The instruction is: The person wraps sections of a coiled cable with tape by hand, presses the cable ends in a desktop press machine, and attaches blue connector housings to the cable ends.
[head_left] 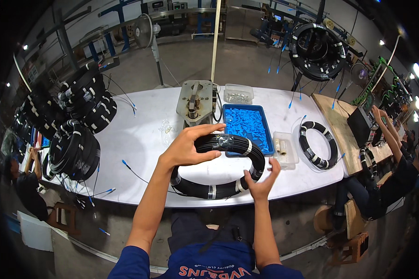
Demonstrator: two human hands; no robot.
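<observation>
A black cable coil (pixel 209 188) bound with white tape bands lies tilted at the near edge of the white table (pixel 139 139). My left hand (pixel 188 146) grips the coil's upper left arc from above, fingers curled over it. My right hand (pixel 263 181) touches the coil's right side, thumb against a white band, fingers spread. A thin lead with a blue connector (pixel 124 162) trails left from the coil.
Behind the coil sit a blue tray of blue parts (pixel 246 123), a metal press fixture (pixel 195 102), two clear boxes (pixel 286 149) and another coil (pixel 317 144). Stacked black coils (pixel 77 139) fill the table's left. Other people sit at left (pixel 25 181) and right (pixel 395 162).
</observation>
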